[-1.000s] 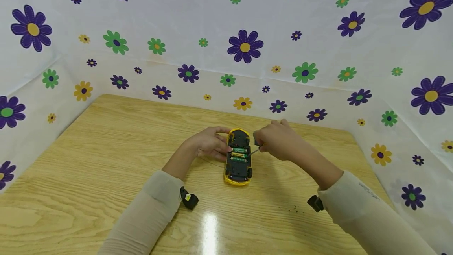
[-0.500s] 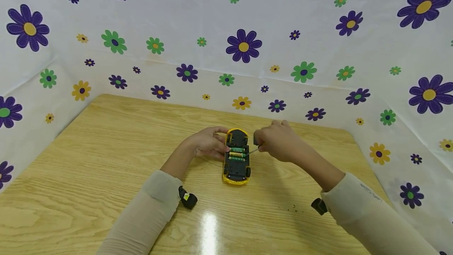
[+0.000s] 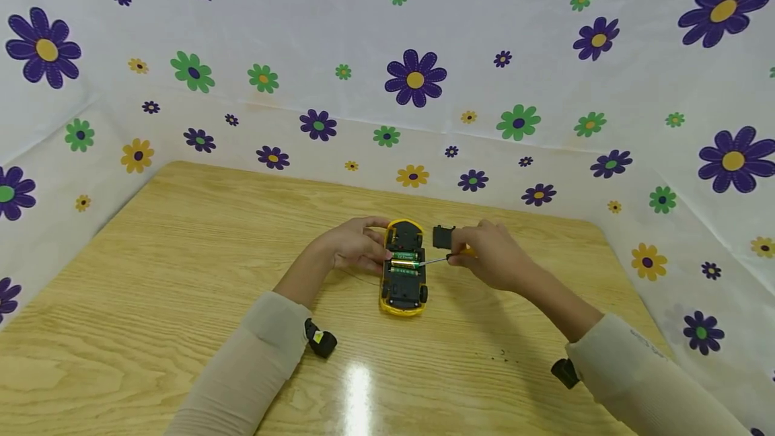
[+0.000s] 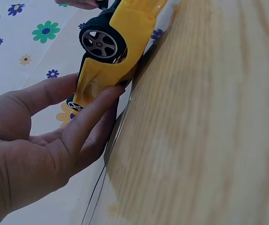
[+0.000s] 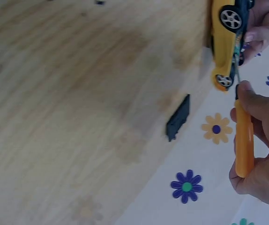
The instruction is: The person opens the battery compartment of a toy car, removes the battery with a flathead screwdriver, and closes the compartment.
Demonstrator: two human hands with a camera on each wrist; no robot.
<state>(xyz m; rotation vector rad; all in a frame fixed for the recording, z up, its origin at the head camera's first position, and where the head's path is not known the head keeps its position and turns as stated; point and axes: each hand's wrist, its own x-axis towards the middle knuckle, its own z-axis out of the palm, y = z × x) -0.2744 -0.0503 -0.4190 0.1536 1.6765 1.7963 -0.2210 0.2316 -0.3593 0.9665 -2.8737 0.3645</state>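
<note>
A yellow toy car [image 3: 403,295] lies upside down on the table, its black underside facing up. Several green batteries [image 3: 404,264] sit in its uncovered battery compartment. My left hand [image 3: 354,245] grips the car's left side, with the thumb near the batteries and fingers along the yellow body [image 4: 120,28]. In my right hand [image 3: 492,254] is a screwdriver [image 5: 244,140] with an orange handle, its shaft pointing left. The tip meets the right end of the middle battery. A black battery cover [image 3: 443,237] lies flat on the table, just right of the car and beside my right hand.
Tiny dark bits, perhaps screws [image 3: 502,355], lie on the wooden table [image 3: 181,254] toward the front right. A white cloth [image 3: 363,39] printed with flowers stands around the back and sides. A thin wire-like line shows near the left hand.
My right hand has shifted slightly right and its grip has turned, so the screwdriver's shaft lies flatter. The battery cover, mostly hidden behind the hand before, now shows. My left hand and the car look unmoved.
</note>
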